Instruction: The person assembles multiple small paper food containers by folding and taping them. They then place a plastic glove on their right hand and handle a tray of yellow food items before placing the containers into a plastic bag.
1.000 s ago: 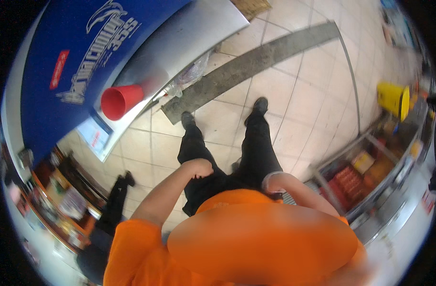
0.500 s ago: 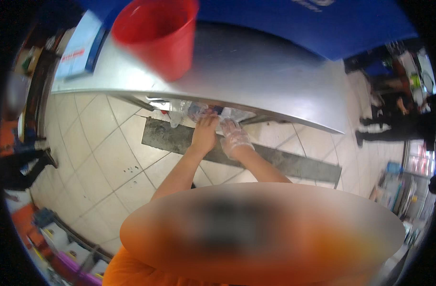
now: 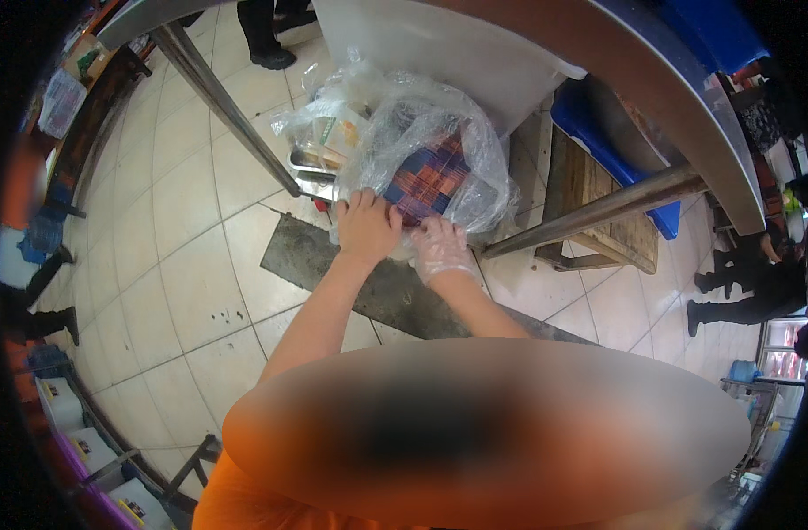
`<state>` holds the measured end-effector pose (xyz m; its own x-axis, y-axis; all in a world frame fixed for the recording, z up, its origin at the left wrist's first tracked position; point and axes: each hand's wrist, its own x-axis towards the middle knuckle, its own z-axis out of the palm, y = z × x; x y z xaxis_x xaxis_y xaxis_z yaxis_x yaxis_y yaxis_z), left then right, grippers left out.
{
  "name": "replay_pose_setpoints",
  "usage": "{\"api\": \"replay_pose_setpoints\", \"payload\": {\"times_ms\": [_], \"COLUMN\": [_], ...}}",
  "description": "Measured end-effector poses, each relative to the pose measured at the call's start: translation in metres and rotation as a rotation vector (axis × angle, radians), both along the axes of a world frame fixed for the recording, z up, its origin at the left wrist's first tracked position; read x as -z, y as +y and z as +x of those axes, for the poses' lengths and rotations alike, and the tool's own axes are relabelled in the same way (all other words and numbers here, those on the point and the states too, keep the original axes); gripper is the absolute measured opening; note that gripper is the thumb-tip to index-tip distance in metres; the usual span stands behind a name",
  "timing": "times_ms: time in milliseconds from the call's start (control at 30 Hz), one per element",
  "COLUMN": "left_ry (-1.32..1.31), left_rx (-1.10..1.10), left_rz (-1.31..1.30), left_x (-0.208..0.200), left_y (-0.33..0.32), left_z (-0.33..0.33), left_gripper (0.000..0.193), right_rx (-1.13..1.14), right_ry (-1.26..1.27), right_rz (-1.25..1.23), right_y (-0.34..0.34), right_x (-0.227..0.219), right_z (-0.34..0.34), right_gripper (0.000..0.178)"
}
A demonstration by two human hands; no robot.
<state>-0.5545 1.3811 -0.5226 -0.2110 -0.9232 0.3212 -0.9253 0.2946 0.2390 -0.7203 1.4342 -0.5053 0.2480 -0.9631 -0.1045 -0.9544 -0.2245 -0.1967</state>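
Under the metal table, a large clear plastic bag lies open, with a purple-and-orange plaid item showing inside. My bare left hand grips the bag's near edge, fingers bent over it. Close to its right, my right hand wears a clear plastic glove and holds the same edge just below the plaid item. What lies under the fingertips is partly hidden. Beside the bag, above my left hand, are a metal container and a white-and-yellow package in clear plastic.
Table legs stand left and right of the bag. A wooden stool and a blue tub are at the right. A dark grey strip crosses the tiled floor. Another person's boot shows beyond the table.
The view has dipped beneath the tabletop, so the bag and plaid item now show fully, and the red bucket is out of sight. My hands remain at the bag's near edge.
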Motion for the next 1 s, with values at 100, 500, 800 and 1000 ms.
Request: {"api": "replay_pose_setpoints", "payload": {"times_ms": [100, 500, 800, 1000], "left_ry": [0.029, 0.396, 0.999, 1.308], "left_rx": [-0.104, -0.227, -0.382, -0.446], "left_rz": [-0.058, 0.244, 0.264, 0.510], "left_x": [0.004, 0.043, 0.085, 0.113], "left_y": [0.000, -0.029, -0.040, -0.040], "left_z": [-0.005, 0.018, 0.026, 0.024], "left_gripper": [0.034, 0.030, 0.017, 0.022], "right_rx": [0.017, 0.151, 0.069, 0.047], "right_ry": [-0.063, -0.037, -0.030, 0.008], "right_rz": [-0.079, 0.029, -0.214, -0.196], "right_y": [-0.001, 0.011, 0.036, 0.044], "right_x": [-0.007, 0.009, 0.064, 0.062], "right_z": [0.010, 0.036, 0.043, 0.041], "right_gripper": [0.031, 0.033, 0.048, 0.052]}}
